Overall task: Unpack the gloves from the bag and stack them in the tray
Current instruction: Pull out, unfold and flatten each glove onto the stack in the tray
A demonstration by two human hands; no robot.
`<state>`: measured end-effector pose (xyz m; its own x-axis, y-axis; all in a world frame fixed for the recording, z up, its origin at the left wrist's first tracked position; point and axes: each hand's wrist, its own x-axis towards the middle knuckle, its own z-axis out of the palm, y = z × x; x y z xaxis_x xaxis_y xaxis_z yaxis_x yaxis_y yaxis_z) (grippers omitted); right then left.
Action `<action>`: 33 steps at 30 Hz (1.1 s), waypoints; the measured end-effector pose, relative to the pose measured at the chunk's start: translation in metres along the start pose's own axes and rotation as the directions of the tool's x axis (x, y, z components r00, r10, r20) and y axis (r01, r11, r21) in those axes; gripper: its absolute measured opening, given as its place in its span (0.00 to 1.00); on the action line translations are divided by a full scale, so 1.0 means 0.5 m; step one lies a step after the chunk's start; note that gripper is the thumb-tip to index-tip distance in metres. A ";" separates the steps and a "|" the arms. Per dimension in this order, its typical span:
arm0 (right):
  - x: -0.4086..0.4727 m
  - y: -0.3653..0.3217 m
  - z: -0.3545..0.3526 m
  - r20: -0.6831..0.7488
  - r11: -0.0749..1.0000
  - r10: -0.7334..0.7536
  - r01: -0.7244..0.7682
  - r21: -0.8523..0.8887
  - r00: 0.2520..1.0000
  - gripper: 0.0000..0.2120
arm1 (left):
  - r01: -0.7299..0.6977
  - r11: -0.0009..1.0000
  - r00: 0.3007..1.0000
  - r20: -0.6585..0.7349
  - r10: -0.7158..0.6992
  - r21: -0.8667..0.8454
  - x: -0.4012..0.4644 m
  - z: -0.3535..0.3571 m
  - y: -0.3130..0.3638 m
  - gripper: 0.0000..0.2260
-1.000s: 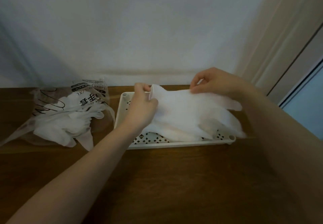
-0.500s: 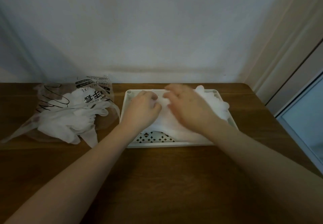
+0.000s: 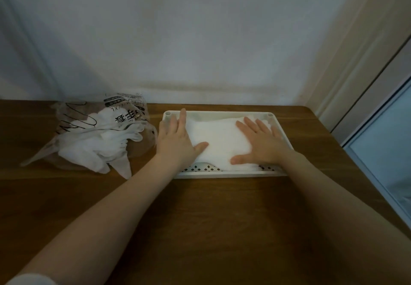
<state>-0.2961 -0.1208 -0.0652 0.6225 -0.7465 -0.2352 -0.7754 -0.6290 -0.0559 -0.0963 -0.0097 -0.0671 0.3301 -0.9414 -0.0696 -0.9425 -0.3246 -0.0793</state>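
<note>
A white perforated tray (image 3: 222,174) sits on the wooden table, holding a flat pile of white gloves (image 3: 216,139). My left hand (image 3: 176,139) presses flat on the pile's left end, fingers straight and reaching the tray's far left corner. My right hand (image 3: 260,142) lies flat on the pile's right end, fingers spread. Left of the tray lies a clear plastic bag (image 3: 124,112) with black print, and more white gloves (image 3: 93,149) spill from its open near end.
The table (image 3: 211,218) runs against a white wall at the back. Its right edge (image 3: 347,157) is close to the tray, with a door frame and a pale floor beyond. Bare wood lies in front of the tray.
A second ago both hands pinched a glove held above the tray. It now lies on the pile, and both hands have flattened out and pressed down on it.
</note>
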 end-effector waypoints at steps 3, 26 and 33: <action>-0.008 -0.023 -0.025 -0.035 0.997 0.042 -0.044 -0.065 0.998 0.54 | 0.017 0.994 0.999 0.041 -0.013 -0.105 -0.003 -0.003 -0.010 0.41; 0.028 -0.508 0.026 -0.242 0.948 -0.187 0.240 0.209 0.952 0.16 | -0.165 0.787 0.918 -0.385 -0.098 -0.594 -0.151 -0.018 -0.277 0.15; 0.030 -0.498 0.025 -0.342 0.891 -0.121 0.254 0.376 0.932 0.08 | -0.130 0.819 0.988 -0.145 0.058 -0.559 -0.134 0.043 -0.300 0.14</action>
<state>-0.0951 0.0273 -0.0671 0.7102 -0.6938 0.1197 -0.5730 -0.6684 -0.4742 0.0240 0.1038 -0.0720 0.2643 -0.9619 0.0708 -0.8437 -0.1950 0.5002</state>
